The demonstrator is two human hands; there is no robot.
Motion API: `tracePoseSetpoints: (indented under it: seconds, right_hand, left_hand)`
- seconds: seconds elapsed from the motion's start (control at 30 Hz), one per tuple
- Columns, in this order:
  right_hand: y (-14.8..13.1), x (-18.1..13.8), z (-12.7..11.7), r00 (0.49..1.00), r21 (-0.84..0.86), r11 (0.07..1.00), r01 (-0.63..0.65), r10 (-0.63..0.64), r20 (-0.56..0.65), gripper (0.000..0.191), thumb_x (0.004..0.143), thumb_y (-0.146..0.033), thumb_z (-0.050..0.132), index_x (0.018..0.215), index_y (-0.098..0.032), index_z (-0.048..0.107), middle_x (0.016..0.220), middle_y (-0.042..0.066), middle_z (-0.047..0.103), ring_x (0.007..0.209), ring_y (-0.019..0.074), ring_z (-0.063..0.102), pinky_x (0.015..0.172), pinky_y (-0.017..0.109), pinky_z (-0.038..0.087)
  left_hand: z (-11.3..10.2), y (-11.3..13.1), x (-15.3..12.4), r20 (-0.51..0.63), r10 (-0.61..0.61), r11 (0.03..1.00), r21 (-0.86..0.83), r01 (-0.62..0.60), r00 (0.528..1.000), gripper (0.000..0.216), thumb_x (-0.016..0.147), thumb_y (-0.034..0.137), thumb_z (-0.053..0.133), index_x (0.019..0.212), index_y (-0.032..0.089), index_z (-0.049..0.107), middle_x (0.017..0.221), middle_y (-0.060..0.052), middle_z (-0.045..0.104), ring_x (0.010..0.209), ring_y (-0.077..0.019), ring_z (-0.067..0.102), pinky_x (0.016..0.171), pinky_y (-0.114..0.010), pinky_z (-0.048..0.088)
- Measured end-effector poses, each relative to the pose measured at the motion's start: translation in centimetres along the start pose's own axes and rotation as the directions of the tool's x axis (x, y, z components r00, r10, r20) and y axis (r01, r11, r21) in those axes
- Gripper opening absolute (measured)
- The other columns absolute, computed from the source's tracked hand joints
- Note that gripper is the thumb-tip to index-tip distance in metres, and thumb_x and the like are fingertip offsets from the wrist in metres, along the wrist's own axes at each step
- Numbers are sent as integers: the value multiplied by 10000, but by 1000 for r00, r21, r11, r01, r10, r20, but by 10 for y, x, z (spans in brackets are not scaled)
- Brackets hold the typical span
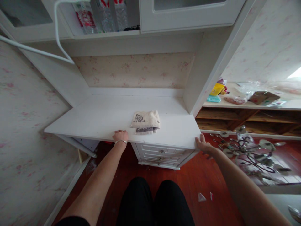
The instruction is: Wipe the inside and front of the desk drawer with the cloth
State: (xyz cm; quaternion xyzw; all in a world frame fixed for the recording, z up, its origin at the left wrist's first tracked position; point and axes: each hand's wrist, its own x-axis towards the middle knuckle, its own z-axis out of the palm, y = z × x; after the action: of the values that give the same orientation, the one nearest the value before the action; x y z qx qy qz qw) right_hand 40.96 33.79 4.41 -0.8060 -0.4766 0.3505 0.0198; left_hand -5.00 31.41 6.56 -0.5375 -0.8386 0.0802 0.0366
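Note:
A white desk (103,117) with a hutch above it stands in front of me. My left hand (120,137) is at its front edge, fingers curled on the top and wrist below, with a silver bangle on the wrist. At the front right corner my right hand (203,145) grips the desk, thumb on top and fingers at the side, partly hidden. Between my hands lies a folded beige cloth (148,120) with a dark pattern; neither hand touches it. Below the top is a drawer unit (162,155) with small knobs.
Plastic bottles (104,15) stand in the hutch's open shelf. A white bent rod (57,28) hangs at upper left. To the right, a wooden shelf unit (218,113) carries bags and a cardboard box (264,98). A chandelier (258,157) and plastic scraps (201,197) lie on the red floor.

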Motion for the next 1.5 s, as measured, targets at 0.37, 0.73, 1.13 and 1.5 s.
tracePoseSetpoints:
  seconds: [0.37, 0.73, 1.13, 1.5]
  right_hand:
    - [-5, -11, -4, 1000, 36, 999, -2, 1, 12, 817, 816, -722, 125, 1457, -293, -144, 1428, 308, 255, 785, 297, 627, 580, 535, 503]
    - [-6, -11, -4, 1000, 41, 999, -8, 7, 15, 794, 824, -709, 129, 1454, -310, -141, 1438, 306, 237, 788, 295, 624, 588, 548, 495]
    - [-5, -7, -1, 999, 124, 992, -35, 38, -17, 789, 828, -699, 256, 1469, -341, -32, 1404, 302, 285, 819, 318, 610, 536, 496, 494]
    - [9, 16, 5, 997, 296, 955, -24, 46, -69, 909, 720, -728, 467, 1465, -282, 195, 1375, 307, 332, 901, 363, 585, 529, 516, 498]
  left_hand:
    - [2, 0, 1, -13, -8, 1000, 3, 8, 1000, 499, 881, 305, 272, 1007, 35, 672, 1002, -277, 611, 978, -321, 567, 716, -433, 463]
    - [5, 0, 1, -28, -4, 1000, 14, 5, 1000, 478, 885, 327, 309, 1021, 47, 671, 997, -270, 610, 975, -316, 575, 734, -448, 460]
    - [4, 0, 0, -45, 1, 1000, 29, 0, 999, 468, 882, 306, 315, 1000, 31, 674, 957, -271, 614, 952, -303, 577, 720, -434, 463]
    - [7, 0, 0, -46, 14, 999, 30, -12, 999, 471, 874, 322, 346, 1068, 8, 639, 998, -299, 606, 983, -336, 574, 727, -464, 458]
